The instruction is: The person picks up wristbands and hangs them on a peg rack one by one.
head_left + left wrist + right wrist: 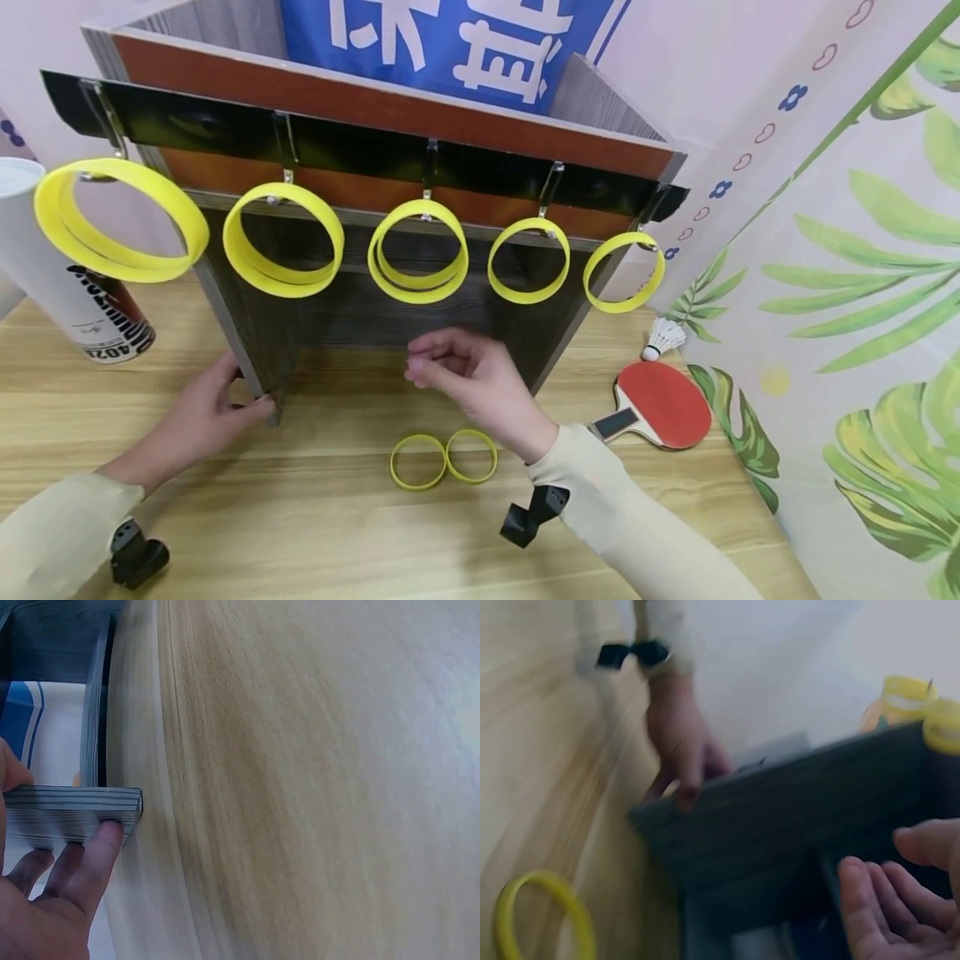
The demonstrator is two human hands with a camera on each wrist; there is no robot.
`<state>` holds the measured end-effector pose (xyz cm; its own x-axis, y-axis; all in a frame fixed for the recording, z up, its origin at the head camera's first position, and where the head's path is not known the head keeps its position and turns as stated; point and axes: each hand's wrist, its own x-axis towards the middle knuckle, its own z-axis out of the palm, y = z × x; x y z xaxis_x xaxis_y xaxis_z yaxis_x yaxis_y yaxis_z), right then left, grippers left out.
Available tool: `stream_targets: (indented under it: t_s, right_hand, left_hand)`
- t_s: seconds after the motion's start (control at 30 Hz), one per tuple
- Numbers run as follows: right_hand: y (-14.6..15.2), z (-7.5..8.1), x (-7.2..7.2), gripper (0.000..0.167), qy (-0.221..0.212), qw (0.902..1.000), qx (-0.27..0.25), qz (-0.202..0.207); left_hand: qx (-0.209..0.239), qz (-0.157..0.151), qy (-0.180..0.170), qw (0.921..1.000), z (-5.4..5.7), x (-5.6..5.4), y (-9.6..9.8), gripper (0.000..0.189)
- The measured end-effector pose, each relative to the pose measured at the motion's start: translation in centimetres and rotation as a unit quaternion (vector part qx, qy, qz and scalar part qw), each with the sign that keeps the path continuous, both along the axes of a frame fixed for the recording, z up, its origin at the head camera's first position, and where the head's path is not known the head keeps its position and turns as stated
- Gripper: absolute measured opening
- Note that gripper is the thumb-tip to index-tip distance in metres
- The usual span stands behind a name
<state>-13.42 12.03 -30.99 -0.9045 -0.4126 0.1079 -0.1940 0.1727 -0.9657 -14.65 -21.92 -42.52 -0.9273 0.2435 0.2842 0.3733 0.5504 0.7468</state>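
My left hand (202, 417) grips the lower front edge of the left side panel (67, 806) of a grey wooden stand (258, 325), thumb on one side and fingers on the other. In front of the stand's opening, my right hand (472, 375) hovers with loosely curled fingers, holding nothing; the right wrist view shows its bare fingertips (851, 874). Several yellow rings (283, 287) hang from metal hooks on a black strip (360, 154) across the stand's front. On the table below lie two more yellow rings (417, 486), side by side.
A white cylindrical tube (71, 283) stands left of the stand. To the right, a red table tennis paddle (663, 404) and a shuttlecock (664, 337) lie near the leaf-patterned wall (862, 333). A blue sheet with white characters (450, 50) rises behind the stand's top.
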Motion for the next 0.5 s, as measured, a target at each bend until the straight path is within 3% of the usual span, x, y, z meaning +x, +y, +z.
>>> stream_targets:
  t_s: [0.17, 0.33, 0.5]
  right_hand:
    - [0.9, -3.0, -1.7, 0.021, -0.002, 0.9943, 0.100, 0.039]
    - [1.7, -5.4, -2.8, 0.015, 0.052, 0.9711, 0.215, 0.091]
    - [2.0, -7.2, -3.7, 0.012, 0.059, 0.9522, 0.265, 0.140]
  left_hand:
    - [0.001, -0.003, 0.000, 1.0000, 0.2, -0.1, 0.0, 0.069]
    - [-0.008, 0.001, -0.002, 1.0000, 0.2, 0.2, 0.1, 0.070]
    - [-0.004, 0.002, 0.012, 0.9999, 0.1, 0.1, 0.1, 0.069]
